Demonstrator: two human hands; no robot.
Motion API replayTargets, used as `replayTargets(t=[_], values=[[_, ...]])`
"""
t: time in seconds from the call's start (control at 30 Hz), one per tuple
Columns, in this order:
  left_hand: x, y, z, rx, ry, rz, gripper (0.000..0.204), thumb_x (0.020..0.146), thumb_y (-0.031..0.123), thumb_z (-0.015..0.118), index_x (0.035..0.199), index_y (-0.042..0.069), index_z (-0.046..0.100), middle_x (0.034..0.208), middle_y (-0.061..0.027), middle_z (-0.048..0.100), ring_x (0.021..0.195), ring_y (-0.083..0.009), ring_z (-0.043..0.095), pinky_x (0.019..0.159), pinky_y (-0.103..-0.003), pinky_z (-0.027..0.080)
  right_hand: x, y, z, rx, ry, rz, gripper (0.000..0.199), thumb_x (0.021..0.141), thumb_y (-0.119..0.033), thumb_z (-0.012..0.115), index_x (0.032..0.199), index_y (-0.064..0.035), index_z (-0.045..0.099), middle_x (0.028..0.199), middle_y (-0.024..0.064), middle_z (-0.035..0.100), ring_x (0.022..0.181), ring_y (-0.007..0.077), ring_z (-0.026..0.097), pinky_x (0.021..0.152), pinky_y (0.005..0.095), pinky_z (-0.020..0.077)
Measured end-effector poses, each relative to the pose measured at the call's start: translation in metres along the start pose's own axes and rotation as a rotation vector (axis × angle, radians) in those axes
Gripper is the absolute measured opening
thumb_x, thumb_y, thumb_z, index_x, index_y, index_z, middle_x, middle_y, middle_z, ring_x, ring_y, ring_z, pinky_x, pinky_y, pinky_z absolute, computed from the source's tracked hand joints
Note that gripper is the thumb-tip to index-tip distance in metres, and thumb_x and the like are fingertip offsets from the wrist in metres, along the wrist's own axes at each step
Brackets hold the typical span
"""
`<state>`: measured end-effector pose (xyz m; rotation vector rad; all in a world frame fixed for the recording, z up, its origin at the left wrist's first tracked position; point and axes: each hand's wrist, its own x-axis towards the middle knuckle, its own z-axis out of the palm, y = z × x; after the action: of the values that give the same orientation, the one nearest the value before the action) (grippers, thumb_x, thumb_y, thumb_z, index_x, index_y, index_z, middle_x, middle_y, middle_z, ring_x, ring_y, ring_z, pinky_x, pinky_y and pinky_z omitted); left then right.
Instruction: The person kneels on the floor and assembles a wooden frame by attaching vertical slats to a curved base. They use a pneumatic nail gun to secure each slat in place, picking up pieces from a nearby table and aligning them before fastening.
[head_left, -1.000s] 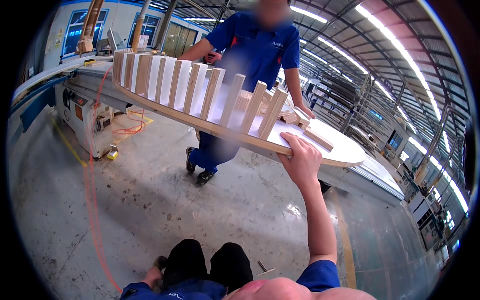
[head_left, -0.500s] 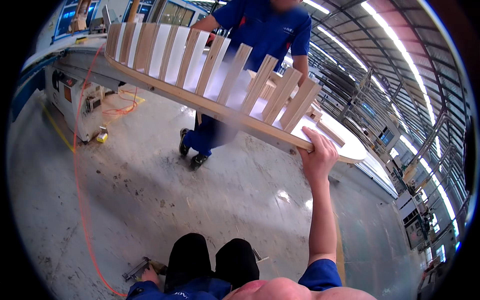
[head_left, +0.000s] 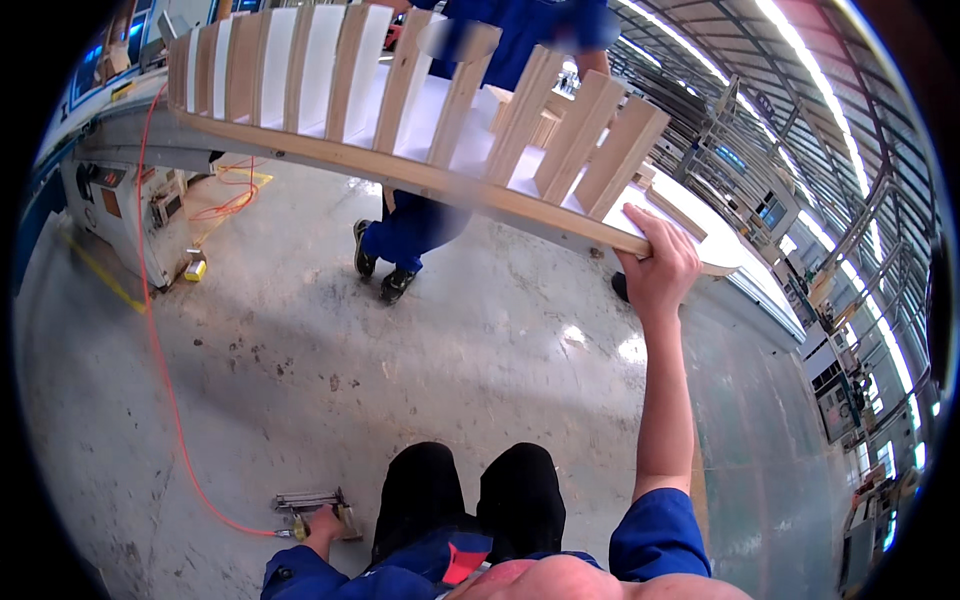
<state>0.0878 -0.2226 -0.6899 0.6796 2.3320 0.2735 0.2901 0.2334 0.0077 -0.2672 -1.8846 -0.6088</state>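
Note:
My right hand (head_left: pixel 662 258) is closed round the near right edge of a rounded wooden panel (head_left: pixel 390 166), thumb underneath and fingers on its white top. Upright wooden slats (head_left: pixel 522 115) stand in a curved row along the panel's rim, with white pieces (head_left: pixel 317 70) between those at the left. Low by my left side, my left hand (head_left: pixel 322 522) is wrapped round the handle of an air nail gun (head_left: pixel 308 499). A red air hose (head_left: pixel 172 390) runs to the gun's rear end. The gun hangs apart from the panel, above the floor.
Across the panel stands another person (head_left: pixel 515 45) in blue, lower body partly hidden behind it. A machine with a grey cabinet (head_left: pixel 125 225) stands at the left, a small yellow-and-white object (head_left: pixel 196 268) on the floor beside it. Racks of long stock (head_left: pixel 715 145) line the far right.
The nail gun in my left hand has come further into view and turned. The view has shifted, so the panel appears closer and further left. My right hand keeps its grip on the edge.

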Motion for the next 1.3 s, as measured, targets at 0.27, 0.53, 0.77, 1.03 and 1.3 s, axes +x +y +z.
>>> replayTargets(t=[0.27, 0.53, 0.77, 1.03, 1.3], values=[[-0.014, 0.267, -0.272, -0.501, 0.976, 0.713, 0.064, 0.085, -0.002, 0.061, 0.147, 0.003, 0.048, 0.139, -0.0217, 0.052, 0.132, -0.0447, 0.046, 0.113, -0.049, 0.036, -0.008, 0.008, -0.008, 0.053, 0.012, 0.044, 0.044, 0.065, -0.014, 0.088, 0.107, -0.0175, 0.078, 0.104, 0.0034, 0.079, 0.096, 0.0231, 0.075, 0.081, 0.0363, 0.0564], [-0.207, 0.473, -0.471, -0.101, 1.811, 1.412, 0.056, 0.078, 0.019, 0.083, 0.127, 0.004, 0.060, 0.120, -0.0133, 0.059, 0.116, -0.0309, 0.053, 0.102, -0.045, 0.042, -0.001, 0.004, -0.009, 0.110, 0.046, 0.038, 0.039, 0.068, -0.022, 0.091, 0.104, -0.0171, 0.075, 0.102, -0.0010, 0.079, 0.098, 0.0186, 0.075, 0.085, 0.0352, 0.0551], [-0.206, 0.506, -0.481, -0.087, 1.897, 1.291, 0.063, 0.061, 0.018, 0.097, 0.113, 0.010, 0.062, 0.111, -0.0062, 0.062, 0.103, -0.0268, 0.055, 0.088, -0.040, 0.043, 0.004, 0.023, -0.028, 0.209, -0.098, -0.040, 0.037, 0.078, -0.031, 0.086, 0.109, -0.0137, 0.075, 0.099, 0.0022, 0.078, 0.093, 0.0197, 0.071, 0.079, 0.0355, 0.0506], [-0.204, 0.513, -0.477, -0.202, 1.961, 1.301, 0.062, 0.056, 0.022, 0.099, 0.106, 0.011, 0.064, 0.101, -0.0038, 0.064, 0.094, -0.0264, 0.058, 0.085, -0.040, 0.044, 0.074, 0.077, -0.026, 0.501, -0.316, 0.122, 0.049, 0.094, -0.049, 0.072, 0.114, -0.0049, 0.078, 0.106, 0.0144, 0.078, 0.095, 0.0276, 0.075, 0.087, 0.0377, 0.0599], [-0.198, 0.519, -0.482, -0.286, 1.915, 1.313, 0.057, 0.056, 0.021, 0.099, 0.101, 0.010, 0.066, 0.099, -0.0037, 0.065, 0.094, -0.0262, 0.058, 0.085, -0.040, 0.046, 0.172, 0.084, 0.108, 0.296, -0.613, 0.157, 0.062, 0.090, -0.054, 0.070, 0.123, -0.0017, 0.075, 0.123, 0.0214, 0.073, 0.112, 0.0371, 0.071, 0.098, 0.0406, 0.0573]])
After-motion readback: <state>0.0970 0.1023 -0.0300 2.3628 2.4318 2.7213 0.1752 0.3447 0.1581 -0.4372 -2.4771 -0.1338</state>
